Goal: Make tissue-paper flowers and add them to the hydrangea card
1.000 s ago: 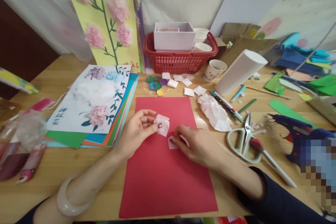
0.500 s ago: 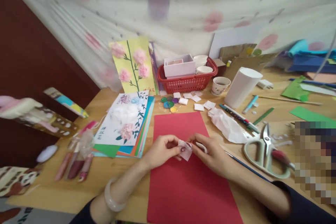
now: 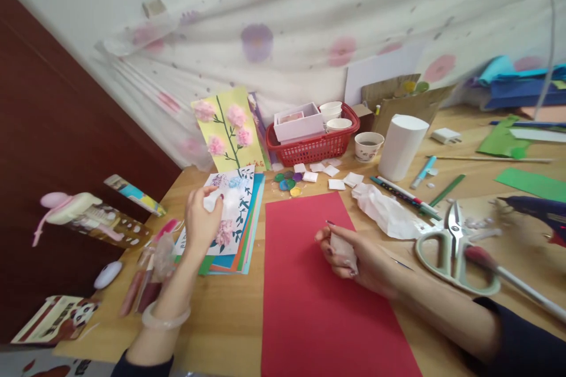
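Note:
Over at the left, my left hand (image 3: pixel 201 221) reaches onto a white sheet with painted flowers (image 3: pixel 243 206). Its thumb and forefinger are apart in a curve around a small white heap (image 3: pixel 213 201), perhaps cotton or thin tissue; whether they touch it I cannot tell. Just above a red paper sheet (image 3: pixel 305 306), my right hand (image 3: pixel 354 256) is curled around a thin white piece of tissue (image 3: pixel 342 252). The fingers hide part of that piece. Beneath the flower sheet lies a stack of coloured paper (image 3: pixel 254 235).
Scissors (image 3: pixel 455 247), a brush (image 3: pixel 526 285) and a crumpled white wrapper (image 3: pixel 384 212) lie on the right. Behind stand a red basket (image 3: pixel 309 150), a paper cup (image 3: pixel 368 147) and a white cylinder (image 3: pixel 403 147). White squares (image 3: pixel 336 184) and paint pots (image 3: pixel 287 184) sit beyond the red sheet.
My left hand has let go of the small tissue and moved left to the white heap. The right hand now holds tissue in curled fingers. The view has shifted slightly.

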The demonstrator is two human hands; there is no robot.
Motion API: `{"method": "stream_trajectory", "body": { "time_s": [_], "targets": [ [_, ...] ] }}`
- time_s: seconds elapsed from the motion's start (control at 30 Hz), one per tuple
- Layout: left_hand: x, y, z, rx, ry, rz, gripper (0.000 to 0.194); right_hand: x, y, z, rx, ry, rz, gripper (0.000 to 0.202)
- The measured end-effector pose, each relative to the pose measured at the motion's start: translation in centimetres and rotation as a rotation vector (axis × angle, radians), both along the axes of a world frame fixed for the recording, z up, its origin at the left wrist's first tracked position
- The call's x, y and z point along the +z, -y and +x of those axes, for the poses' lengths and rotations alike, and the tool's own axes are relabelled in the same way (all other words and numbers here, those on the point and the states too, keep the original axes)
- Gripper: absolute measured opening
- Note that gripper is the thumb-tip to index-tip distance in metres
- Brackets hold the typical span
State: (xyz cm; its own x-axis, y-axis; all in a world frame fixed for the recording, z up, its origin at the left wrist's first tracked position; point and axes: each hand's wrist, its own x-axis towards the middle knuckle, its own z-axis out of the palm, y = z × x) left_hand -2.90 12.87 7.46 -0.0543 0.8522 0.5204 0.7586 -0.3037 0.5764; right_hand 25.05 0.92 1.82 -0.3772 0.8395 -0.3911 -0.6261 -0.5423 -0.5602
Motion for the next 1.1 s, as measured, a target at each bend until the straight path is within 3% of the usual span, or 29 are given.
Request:
{"method": "stream_trajectory", "body": {
  "time_s": [0.1, 0.2, 0.3, 0.37, 0.5, 0.7, 0.83, 0.93, 1.1],
  "targets": [
    [-0.5, 3.6, 3.5, -0.209, -0.076, 0.048, 0.010, 0.4, 0.1, -0.2, -0.089, -0.115, -0.090, 0.030],
    [-1.0, 7.0, 7.3, -0.572, -0.194, 0.157, 0.004, 0.4, 0.1, -0.3, -0.112, -0.123, -0.113, 0.033],
    [-1.6, 8.9, 9.6, -0.870, -0.295, 0.145, 0.011, 0.1, 0.1, -0.4, -0.112, -0.146, -0.091, 0.038],
    [-2.2, 9.4, 10.4, -0.985, -0.380, 0.128, 0.018, -0.1, 0.1, -0.3, -0.106, -0.172, -0.085, 0.038],
    [-3.2, 9.2, 10.7, -1.001, -0.402, 0.062, 0.010, -0.3, 0.2, -0.4, -0.086, -0.195, -0.084, 0.037],
    [-3.0, 8.4, 10.0, -0.906, -0.086, -0.032, 0.011, -0.6, 0.5, -0.5, -0.065, -0.148, -0.012, 0.026],
    [-2.7, 7.9, 9.3, -0.816, 0.053, -0.111, 0.013, -1.0, 0.5, -0.4, -0.134, -0.094, 0.095, 0.019],
    [-3.0, 7.5, 9.0, -0.786, 0.113, -0.161, 0.015, -0.9, 0.7, -0.4, -0.164, 0.002, 0.141, 0.023],
    [-4.4, 7.6, 9.0, -0.865, 0.203, -0.315, 0.017, 0.3, 1.4, -0.4, 0.000, 0.347, 0.286, 0.035]
  ]
}}
